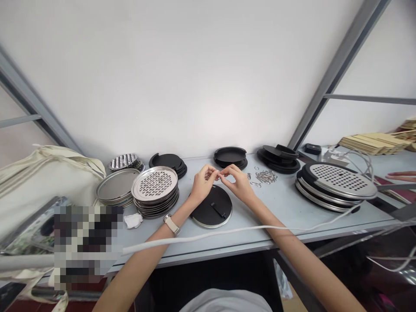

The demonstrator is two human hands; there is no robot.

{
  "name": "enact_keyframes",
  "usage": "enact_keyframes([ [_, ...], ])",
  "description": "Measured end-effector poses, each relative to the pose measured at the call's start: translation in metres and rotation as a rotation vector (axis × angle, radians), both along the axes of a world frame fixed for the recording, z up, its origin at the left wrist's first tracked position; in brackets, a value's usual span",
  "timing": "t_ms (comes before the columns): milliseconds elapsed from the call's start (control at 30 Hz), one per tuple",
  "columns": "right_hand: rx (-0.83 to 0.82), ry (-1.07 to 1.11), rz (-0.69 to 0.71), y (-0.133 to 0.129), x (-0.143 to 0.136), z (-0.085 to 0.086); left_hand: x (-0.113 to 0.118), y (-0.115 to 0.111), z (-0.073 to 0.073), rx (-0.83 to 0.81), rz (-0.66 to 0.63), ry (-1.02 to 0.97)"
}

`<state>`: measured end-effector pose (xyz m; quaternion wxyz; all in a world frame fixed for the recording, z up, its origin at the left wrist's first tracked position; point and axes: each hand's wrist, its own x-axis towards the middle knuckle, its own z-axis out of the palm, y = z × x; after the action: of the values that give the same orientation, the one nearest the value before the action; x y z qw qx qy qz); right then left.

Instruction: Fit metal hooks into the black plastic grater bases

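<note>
Black discs (230, 155) stand in three stacks at the back of your table (282, 197), their layers too tightly packed to count. One single disc (204, 212) lies nearer you, its upper left edge hidden behind your left hand (202, 184). That hand and your right hand (238, 182) meet, thumbs and fingertips pinched together; what they grip, if anything, cannot be told. One heap of clips (267, 177) lies to their right, too tangled to number, with at least two loose clips (255, 184) beside it.
</note>
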<state>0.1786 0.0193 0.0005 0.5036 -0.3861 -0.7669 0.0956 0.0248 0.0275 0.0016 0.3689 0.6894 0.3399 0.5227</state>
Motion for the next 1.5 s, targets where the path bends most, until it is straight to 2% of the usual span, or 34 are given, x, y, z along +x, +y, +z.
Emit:
enact_keyframes([
  [167, -0.109, 0.136, -0.002, 0.001, 0.004, 0.000, -0.003, 0.003, 0.003, 0.067, 0.087, 0.067],
  [267, -0.144, 0.149, 0.020, 0.000, 0.004, -0.002, -0.002, 0.003, 0.001, 0.070, 0.033, 0.074],
  [367, -0.090, 0.104, 0.019, -0.004, 0.001, -0.002, -0.003, 0.005, -0.003, 0.006, -0.026, 0.046],
  [500, -0.019, -0.007, 0.037, -0.008, -0.003, -0.002, -0.006, 0.008, -0.007, -0.040, 0.085, 0.119],
  [600, 0.007, -0.048, 0.041, -0.009, -0.004, -0.005, -0.007, 0.006, -0.005, -0.064, 0.054, 0.175],
  [700, 0.024, -0.080, 0.046, -0.007, -0.004, -0.007, -0.007, 0.002, 0.000, -0.015, 0.010, 0.224],
  [867, 0.031, -0.081, 0.073, -0.006, -0.005, -0.010, -0.010, 0.001, 0.006, 0.147, 0.100, 0.370],
  [1000, 0.010, -0.054, 0.081, -0.008, -0.006, -0.008, -0.012, 0.001, 0.007, 0.199, 0.156, 0.390],
  [1167, -0.104, 0.121, 0.052, -0.011, -0.007, -0.004, -0.010, 0.000, 0.008, 0.153, 0.189, 0.324],
  [1333, -0.248, 0.251, 0.176, -0.008, -0.005, -0.004, -0.010, 0.003, 0.007, 0.081, 0.201, 0.252],
  [1500, -0.298, 0.281, 0.225, -0.004, -0.005, -0.008, -0.008, 0.002, 0.005, 0.056, 0.202, 0.267],
])
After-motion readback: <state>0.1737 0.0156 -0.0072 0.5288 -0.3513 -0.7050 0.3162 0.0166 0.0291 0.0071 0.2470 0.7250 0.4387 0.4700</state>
